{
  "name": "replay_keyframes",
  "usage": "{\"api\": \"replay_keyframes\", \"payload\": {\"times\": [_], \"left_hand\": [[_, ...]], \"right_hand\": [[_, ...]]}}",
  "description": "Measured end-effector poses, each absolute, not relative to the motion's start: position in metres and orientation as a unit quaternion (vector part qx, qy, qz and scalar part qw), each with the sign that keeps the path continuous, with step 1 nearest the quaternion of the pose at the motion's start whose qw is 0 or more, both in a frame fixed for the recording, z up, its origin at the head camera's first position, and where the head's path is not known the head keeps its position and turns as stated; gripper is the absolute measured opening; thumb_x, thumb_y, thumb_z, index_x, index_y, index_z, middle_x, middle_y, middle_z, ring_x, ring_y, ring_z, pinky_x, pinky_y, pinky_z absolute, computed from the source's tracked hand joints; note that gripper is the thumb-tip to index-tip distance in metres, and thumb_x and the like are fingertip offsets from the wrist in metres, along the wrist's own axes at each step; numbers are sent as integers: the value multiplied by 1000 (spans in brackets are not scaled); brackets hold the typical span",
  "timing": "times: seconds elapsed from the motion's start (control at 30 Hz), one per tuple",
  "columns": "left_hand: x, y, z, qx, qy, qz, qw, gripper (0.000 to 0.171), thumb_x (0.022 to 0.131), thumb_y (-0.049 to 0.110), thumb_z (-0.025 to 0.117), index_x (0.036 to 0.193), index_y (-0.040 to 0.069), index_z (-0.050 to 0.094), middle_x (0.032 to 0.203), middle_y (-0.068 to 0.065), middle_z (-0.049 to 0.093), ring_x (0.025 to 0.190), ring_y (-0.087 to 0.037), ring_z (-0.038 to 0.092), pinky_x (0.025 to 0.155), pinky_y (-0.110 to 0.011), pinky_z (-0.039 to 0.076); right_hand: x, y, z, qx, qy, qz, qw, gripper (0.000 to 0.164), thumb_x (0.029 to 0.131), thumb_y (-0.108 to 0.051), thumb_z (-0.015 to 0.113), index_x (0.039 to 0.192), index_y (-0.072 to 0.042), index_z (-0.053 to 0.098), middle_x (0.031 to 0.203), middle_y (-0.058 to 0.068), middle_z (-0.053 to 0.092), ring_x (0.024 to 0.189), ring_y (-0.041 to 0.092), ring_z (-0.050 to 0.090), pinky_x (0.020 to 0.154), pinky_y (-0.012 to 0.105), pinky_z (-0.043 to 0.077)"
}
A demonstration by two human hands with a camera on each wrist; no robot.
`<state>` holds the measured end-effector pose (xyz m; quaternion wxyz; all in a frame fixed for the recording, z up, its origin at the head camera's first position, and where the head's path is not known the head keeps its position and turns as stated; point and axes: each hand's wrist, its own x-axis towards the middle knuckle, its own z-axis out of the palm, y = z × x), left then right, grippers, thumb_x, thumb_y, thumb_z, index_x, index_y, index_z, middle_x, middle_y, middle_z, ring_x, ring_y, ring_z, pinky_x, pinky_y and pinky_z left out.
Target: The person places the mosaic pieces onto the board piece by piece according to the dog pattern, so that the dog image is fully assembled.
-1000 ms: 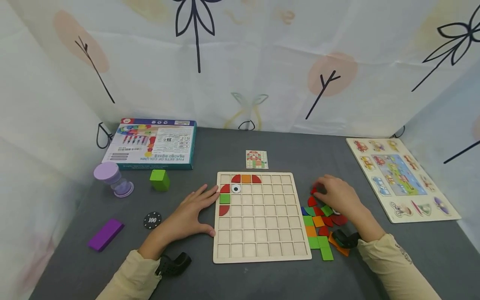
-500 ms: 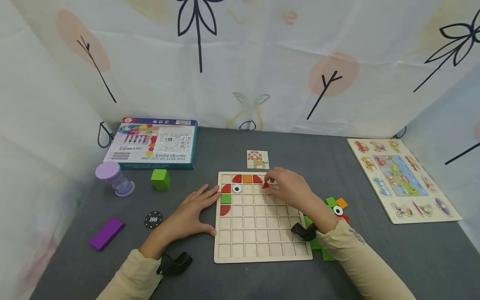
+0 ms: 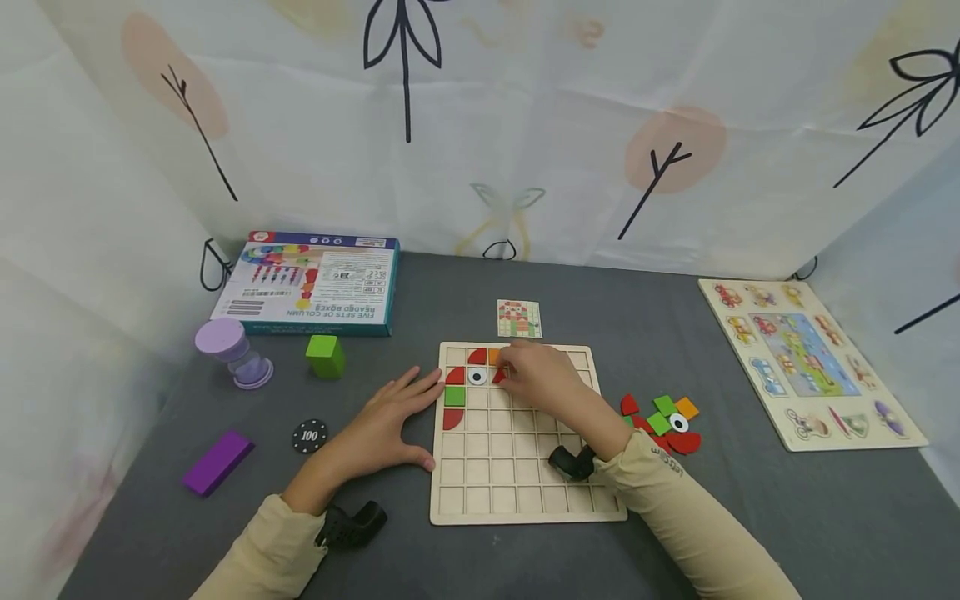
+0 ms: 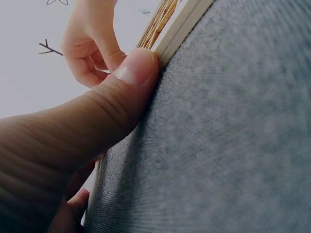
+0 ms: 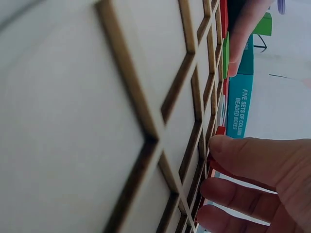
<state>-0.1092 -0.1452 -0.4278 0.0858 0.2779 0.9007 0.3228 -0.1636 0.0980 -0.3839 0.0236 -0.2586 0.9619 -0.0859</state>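
A wooden grid board (image 3: 517,471) lies on the grey table. My left hand (image 3: 378,429) rests along its left edge with fingers spread; in the left wrist view the thumb (image 4: 129,77) touches the board's side. Over the upper middle of the grid, my right hand (image 3: 551,385) pinches a red tile (image 3: 498,377) between thumb and fingers, just right of the white eye tile (image 3: 477,377). The held tile's full shape is partly hidden. In the left columns sit a green square tile (image 3: 454,396) and red quarter-round tiles, including one below (image 3: 452,418). An orange tile (image 3: 493,357) is half covered by my fingers.
Loose tiles (image 3: 663,423) lie right of the board, partly behind my right sleeve. A pattern card (image 3: 519,319) is behind the board. A picture puzzle (image 3: 813,367) lies at right. Box (image 3: 307,283), hourglass (image 3: 234,354), green cube (image 3: 326,357), purple block (image 3: 218,463) and black chip (image 3: 310,436) stand at left.
My right hand has gone from the loose tiles across to the board with a red tile, then further left toward the eye tile. My left hand has stayed at the board's edge.
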Motion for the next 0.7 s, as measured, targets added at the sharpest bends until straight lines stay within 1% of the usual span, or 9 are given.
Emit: {"api": "replay_keyframes", "payload": {"times": [0.3,0.43,0.53,0.63,0.7], "left_hand": [[-111,-143,-425,283,900,320,89,101,56,45,78,139,13,31,147,-1,20,136,-28,8,105,-53,10],[-111,-144,-426,284,899,321,87,101,56,43,79,139,13,31,147,-1,20,136,-28,8,105,-53,9],[-111,-145,-428,283,899,323,84,101,56,43,78,139,13,31,147,-1,20,136,-29,8,105,-54,9],[-111,-145,-429,280,900,325,80,102,55,45,78,139,13,31,147,-1,21,136,-29,8,104,-55,9],[-109,-145,-430,279,901,323,79,102,55,48,77,139,13,31,147,-1,21,136,-30,8,104,-55,10]], "right_hand": [[-161,101,-382,-253,962,-94,41,18,76,-21,70,94,-19,67,84,-6,58,70,7,50,56,24,41],[-156,110,-374,-242,964,-102,41,24,77,-22,68,100,-19,65,92,-5,61,76,9,54,60,27,45],[-149,133,-364,-232,966,-109,20,28,77,-22,69,104,-17,64,95,-2,62,74,11,55,57,27,45],[-138,170,-357,-213,971,-112,0,27,76,-21,70,102,-14,64,89,1,60,64,11,51,50,25,40],[-129,198,-358,-189,975,-114,-6,25,75,-21,71,99,-13,65,86,1,59,62,11,50,49,25,39]]}}
